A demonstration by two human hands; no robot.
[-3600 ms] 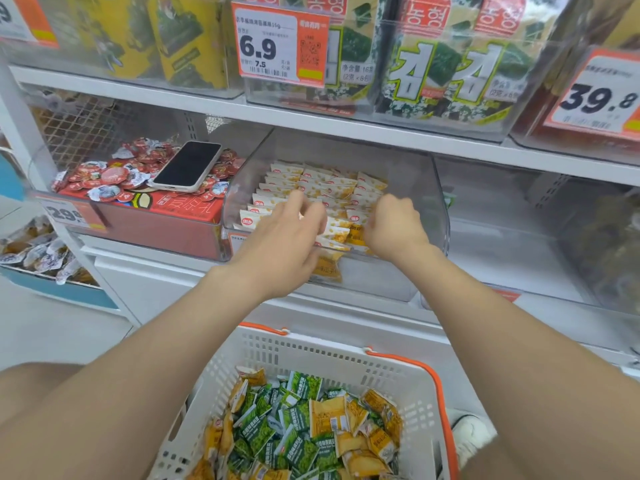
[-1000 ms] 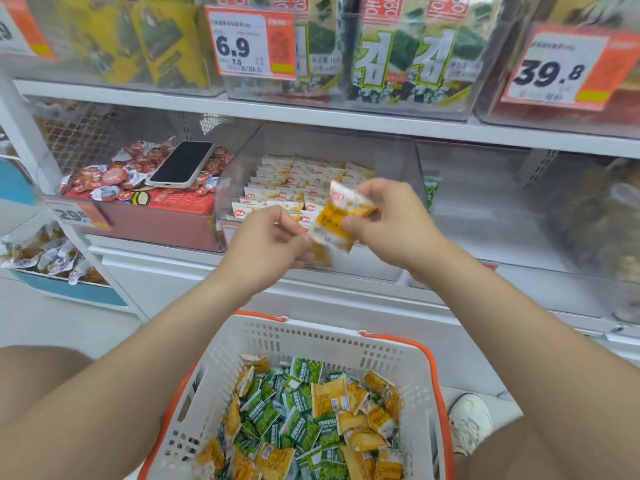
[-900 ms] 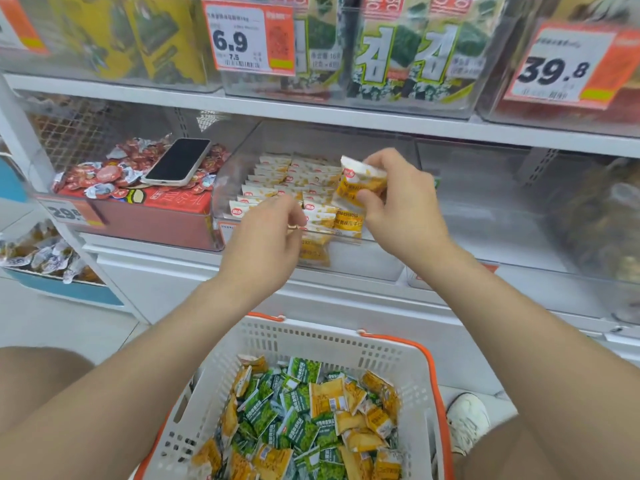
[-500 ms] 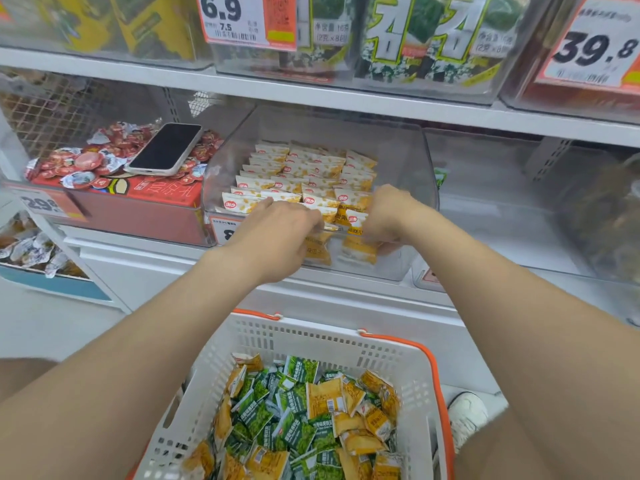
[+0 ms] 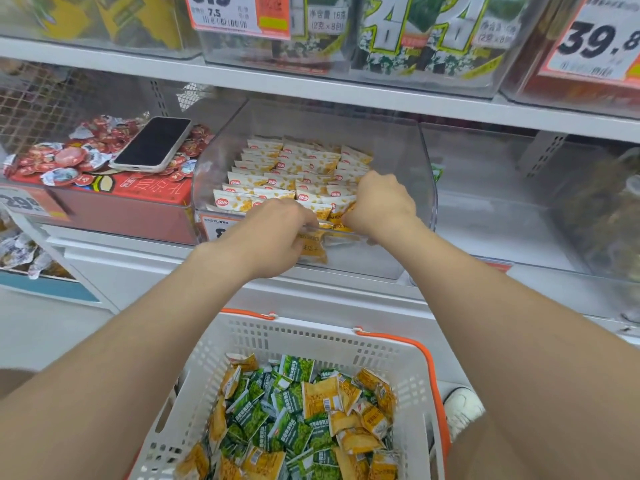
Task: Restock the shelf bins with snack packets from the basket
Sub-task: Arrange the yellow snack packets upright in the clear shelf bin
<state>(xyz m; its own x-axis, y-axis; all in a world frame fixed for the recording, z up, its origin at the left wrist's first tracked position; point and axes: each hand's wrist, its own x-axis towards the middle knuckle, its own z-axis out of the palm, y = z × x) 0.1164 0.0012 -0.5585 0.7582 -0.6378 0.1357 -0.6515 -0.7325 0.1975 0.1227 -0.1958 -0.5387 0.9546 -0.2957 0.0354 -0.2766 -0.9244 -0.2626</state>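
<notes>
Now our left hand [image 5: 277, 233] and right hand [image 5: 381, 202] both curl round the front-row packets [image 5: 327, 211] at the lip of the clear bin [image 5: 398, 150], rows running nine-to-three; the basket [image 5: 311, 337] lies at six o'clock, left hand slightly nearer.

Bin [image 5: 398, 147] mid-shelf, packets [image 5: 294, 168] in rows inside | left hand [image 5: 273, 233] and right hand [image 5: 381, 202] side by side at its front rim | phone [image 5: 152, 143] on sweets [image 5: 69, 157], left of bin | basket [image 5: 311, 337] below, before shelf [image 5: 138, 258].
</notes>
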